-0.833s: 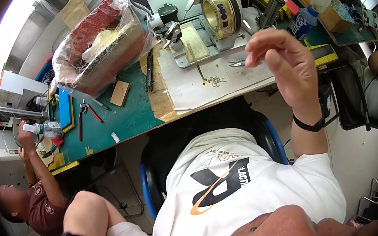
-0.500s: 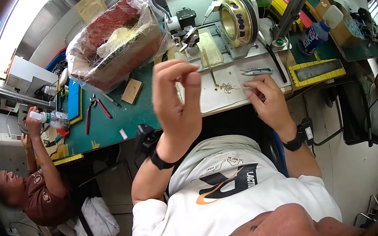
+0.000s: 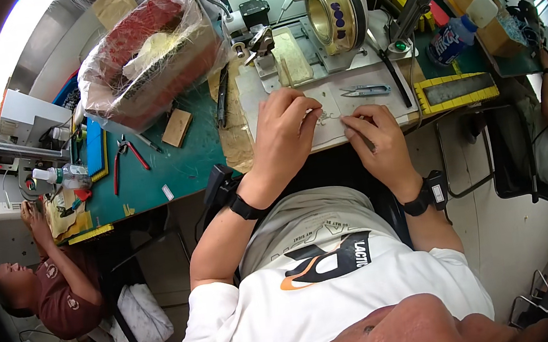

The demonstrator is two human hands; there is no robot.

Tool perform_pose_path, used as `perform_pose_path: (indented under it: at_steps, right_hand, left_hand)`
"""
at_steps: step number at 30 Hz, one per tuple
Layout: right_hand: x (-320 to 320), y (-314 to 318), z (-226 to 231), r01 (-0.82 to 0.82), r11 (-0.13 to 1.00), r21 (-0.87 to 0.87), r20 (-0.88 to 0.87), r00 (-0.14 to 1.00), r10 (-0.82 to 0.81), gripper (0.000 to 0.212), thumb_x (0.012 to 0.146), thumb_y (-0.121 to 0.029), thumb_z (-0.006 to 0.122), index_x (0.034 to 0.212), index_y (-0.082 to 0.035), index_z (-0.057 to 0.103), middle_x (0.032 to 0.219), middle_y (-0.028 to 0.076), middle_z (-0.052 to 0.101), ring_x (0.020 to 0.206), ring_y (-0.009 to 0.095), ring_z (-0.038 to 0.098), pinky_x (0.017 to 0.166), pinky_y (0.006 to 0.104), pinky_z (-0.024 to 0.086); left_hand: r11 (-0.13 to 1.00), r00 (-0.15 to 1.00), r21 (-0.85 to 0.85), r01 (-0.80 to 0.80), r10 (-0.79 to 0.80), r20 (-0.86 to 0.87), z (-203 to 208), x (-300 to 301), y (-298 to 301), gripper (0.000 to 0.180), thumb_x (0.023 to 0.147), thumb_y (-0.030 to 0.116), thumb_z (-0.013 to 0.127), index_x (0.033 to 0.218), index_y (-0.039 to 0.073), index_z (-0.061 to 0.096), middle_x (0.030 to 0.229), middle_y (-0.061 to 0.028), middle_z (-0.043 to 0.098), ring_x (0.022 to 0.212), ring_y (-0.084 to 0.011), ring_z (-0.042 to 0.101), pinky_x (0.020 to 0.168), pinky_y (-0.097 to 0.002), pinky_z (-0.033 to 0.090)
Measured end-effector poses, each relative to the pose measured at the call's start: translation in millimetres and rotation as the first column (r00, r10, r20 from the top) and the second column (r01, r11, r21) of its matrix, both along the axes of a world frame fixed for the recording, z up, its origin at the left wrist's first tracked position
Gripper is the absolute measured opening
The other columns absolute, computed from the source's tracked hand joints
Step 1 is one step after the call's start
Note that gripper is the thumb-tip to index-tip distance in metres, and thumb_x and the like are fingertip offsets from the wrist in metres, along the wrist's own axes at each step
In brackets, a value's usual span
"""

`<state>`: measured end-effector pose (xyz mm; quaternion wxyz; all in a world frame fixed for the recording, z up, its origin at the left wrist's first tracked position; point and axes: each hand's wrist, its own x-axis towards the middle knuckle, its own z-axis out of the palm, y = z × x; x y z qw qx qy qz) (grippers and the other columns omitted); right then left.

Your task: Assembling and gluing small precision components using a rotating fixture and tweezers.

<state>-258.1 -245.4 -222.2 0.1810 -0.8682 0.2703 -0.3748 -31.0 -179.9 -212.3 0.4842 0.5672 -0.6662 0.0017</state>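
Note:
My left hand [image 3: 285,131] is over the white work surface, thumb and forefinger pinched together. Anything between those fingertips is too small to make out. Close by on the right, my right hand [image 3: 382,146] has its thumb and fingers drawn together low over the same white sheet [image 3: 325,139]; what it pinches, if anything, cannot be told. Thin curled strands [image 3: 329,116] lie between the two hands. Just beyond my right hand rest small spring snips [image 3: 365,91]. Farther back stands a gold-coloured reel [image 3: 331,24] on a bench device.
A plastic-lined red box [image 3: 152,66] stands at the back left, near a wooden block [image 3: 177,128] and red-handled pliers [image 3: 123,155]. A yellow-edged dark block [image 3: 456,91] and a blue-labelled bottle [image 3: 453,39] are at right. Another person [image 3: 62,286] sits at far left.
My left hand has come down and to the right, closer to my right hand. The person at left has let go of a bottle, which now stands on the bench.

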Motion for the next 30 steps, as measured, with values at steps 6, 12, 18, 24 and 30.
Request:
perform_pose_path:
  at_steps: [6,12,18,24,30]
  right_hand:
    - [1,0,1,0.0,0.999,-0.033,-0.028,1.0,-0.001,0.025,0.095,-0.002,0.083,0.12,-0.003,0.084,0.113,0.011,0.073,0.098,0.031,0.068,0.087,0.0429,0.058]
    - [1,0,1,-0.001,0.999,-0.048,-0.02,1.0,0.0,0.023,0.096,-0.001,0.081,0.119,-0.003,0.083,0.113,0.012,0.073,0.099,0.032,0.069,0.087,0.0436,0.058]
    - [10,-5,2,0.084,0.994,0.064,0.136,0.986,-0.092,0.021,0.101,0.001,0.076,0.122,-0.001,0.078,0.11,0.015,0.074,0.09,0.033,0.071,0.083,0.0421,0.06]
    - [24,-5,28,0.039,0.956,0.292,0.198,0.975,-0.1,0.017,0.105,-0.006,0.078,0.121,0.0,0.077,0.106,0.01,0.076,0.086,0.019,0.073,0.077,0.0322,0.058]
    - [35,-13,23,-0.168,0.75,0.64,0.339,0.937,-0.08,0.021,0.109,-0.018,0.08,0.116,0.002,0.077,0.088,0.002,0.075,0.08,0.009,0.068,0.074,0.0268,0.055]
  left_hand:
    - [0.997,0.996,0.078,0.027,-0.033,0.082,-4,-10,-7,0.012,0.093,0.008,0.086,0.104,0.008,0.081,0.106,-0.008,0.069,0.107,-0.0308,0.066,0.094,-0.0442,0.044]
    - [0.994,0.989,0.106,0.033,-0.048,0.143,-5,-15,-12,0.011,0.093,0.008,0.085,0.102,0.007,0.08,0.108,-0.0071,0.068,0.109,-0.0303,0.066,0.094,-0.0439,0.043]
    - [0.998,0.948,0.046,-0.036,0.019,0.316,-4,-13,-12,0.016,0.09,0.002,0.08,0.104,0.008,0.076,0.109,-0.0062,0.068,0.108,-0.0277,0.066,0.095,-0.0437,0.044]
    - [0.999,0.934,-0.001,-0.035,0.033,0.357,10,-11,-7,0.026,0.088,-0.001,0.079,0.111,0.008,0.073,0.108,-0.006,0.069,0.105,-0.0272,0.067,0.094,-0.0425,0.045]
    - [0.989,0.976,-0.144,-0.008,0.039,0.215,13,-15,-8,0.024,0.093,-0.001,0.08,0.114,0.007,0.071,0.108,-0.008,0.072,0.099,-0.0301,0.069,0.089,-0.0434,0.048]
